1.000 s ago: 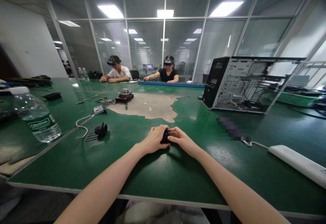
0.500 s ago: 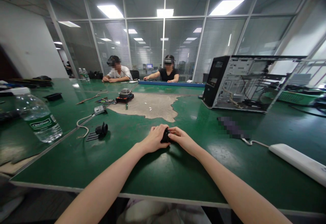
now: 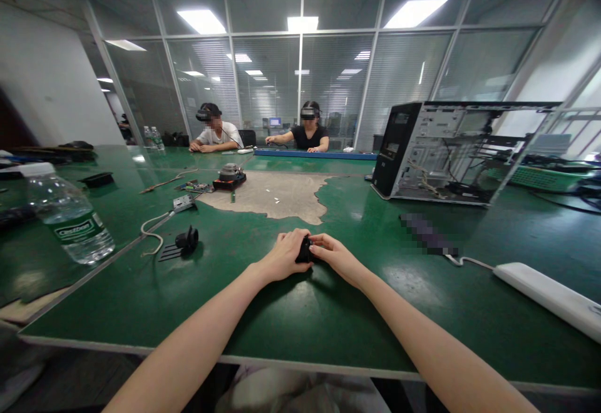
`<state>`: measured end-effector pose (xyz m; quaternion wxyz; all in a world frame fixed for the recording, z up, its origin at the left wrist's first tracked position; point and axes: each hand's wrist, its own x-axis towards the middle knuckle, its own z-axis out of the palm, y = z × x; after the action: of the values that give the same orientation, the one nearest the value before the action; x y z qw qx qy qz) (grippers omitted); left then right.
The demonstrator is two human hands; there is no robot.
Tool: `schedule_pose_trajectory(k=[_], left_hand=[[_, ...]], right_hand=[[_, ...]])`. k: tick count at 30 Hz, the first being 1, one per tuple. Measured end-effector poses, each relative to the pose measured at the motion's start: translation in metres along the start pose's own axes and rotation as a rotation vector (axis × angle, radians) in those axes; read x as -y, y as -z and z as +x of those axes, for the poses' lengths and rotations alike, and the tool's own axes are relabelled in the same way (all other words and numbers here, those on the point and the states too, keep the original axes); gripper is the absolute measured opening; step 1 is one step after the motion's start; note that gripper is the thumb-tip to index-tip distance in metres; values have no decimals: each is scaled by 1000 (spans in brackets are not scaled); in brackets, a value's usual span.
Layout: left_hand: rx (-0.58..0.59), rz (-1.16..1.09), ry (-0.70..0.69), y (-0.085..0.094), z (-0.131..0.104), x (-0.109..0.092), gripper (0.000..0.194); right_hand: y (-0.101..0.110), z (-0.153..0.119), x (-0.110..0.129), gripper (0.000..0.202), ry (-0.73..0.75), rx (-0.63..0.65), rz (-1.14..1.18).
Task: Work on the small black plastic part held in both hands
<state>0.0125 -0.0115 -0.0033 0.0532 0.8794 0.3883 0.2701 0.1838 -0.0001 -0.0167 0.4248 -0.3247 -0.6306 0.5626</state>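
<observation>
Both hands met over a small black part [image 3: 305, 251] resting on the green counter [image 3: 300, 319], just in front of the bare worn patch [image 3: 277, 197] in its mat. The left hand [image 3: 283, 255] cupped the part from one side with fingers curled over it; the right hand [image 3: 334, 255] pinched its other side. The step looked like pressing or fitting the part together, though the hands hid most of it. A next move would probably call for a firm, steady squeeze without letting it slip. Left of the patch lay another black piece [image 3: 186, 239] and a water bottle [image 3: 70, 216]; right of it stood an open computer case [image 3: 441, 153]
</observation>
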Motion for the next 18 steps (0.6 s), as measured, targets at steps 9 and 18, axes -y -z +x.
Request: schedule_pose_trajectory(k=[9,18], left_hand=[[5,-1,1,0,0,1,60],[4,-8,-1,2,0,-1,57]], right_hand=[[-3,-4,9,25,28,11,-9],[0,-3,6,30,11,38,-18]])
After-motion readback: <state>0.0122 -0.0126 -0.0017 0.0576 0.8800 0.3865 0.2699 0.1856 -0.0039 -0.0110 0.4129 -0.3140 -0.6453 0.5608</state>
